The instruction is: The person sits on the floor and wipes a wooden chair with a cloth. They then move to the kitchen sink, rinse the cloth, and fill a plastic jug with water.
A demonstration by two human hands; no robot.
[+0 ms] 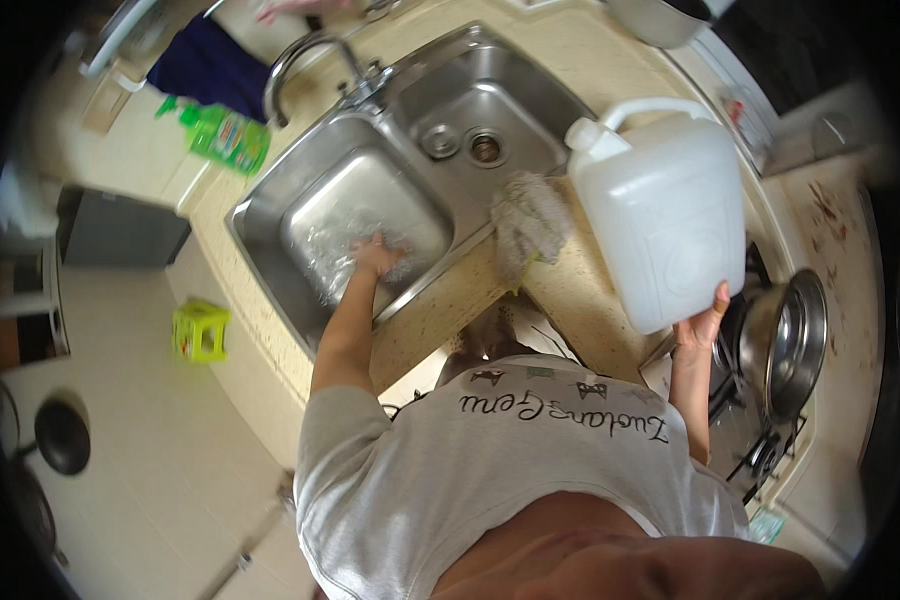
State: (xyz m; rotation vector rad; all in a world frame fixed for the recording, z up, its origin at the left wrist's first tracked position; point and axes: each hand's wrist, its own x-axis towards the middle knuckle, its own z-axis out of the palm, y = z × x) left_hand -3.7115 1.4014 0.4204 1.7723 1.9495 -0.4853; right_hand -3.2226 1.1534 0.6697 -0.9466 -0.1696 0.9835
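My left hand [379, 255] is down in the left basin of a stainless steel double sink [345, 169]. Its fingers look spread in rippling water [326, 262], though motion blurs them, and I see nothing held there. On the other side, my right hand [699, 324] grips the lower end of a large translucent white plastic jug [667, 217], its thumb along the side. The jug's neck [589, 139] points towards the right basin. Between the jug and the sink edge a crumpled greyish cloth [531, 217] lies on the counter.
A chrome faucet [330, 45] rises behind the basins. A green spray bottle [229, 139] and a dark blue cloth [210, 67] are at the left. The drain [486, 148] shows in the right basin. A steel pan [784, 345] sits on the gas stove at right.
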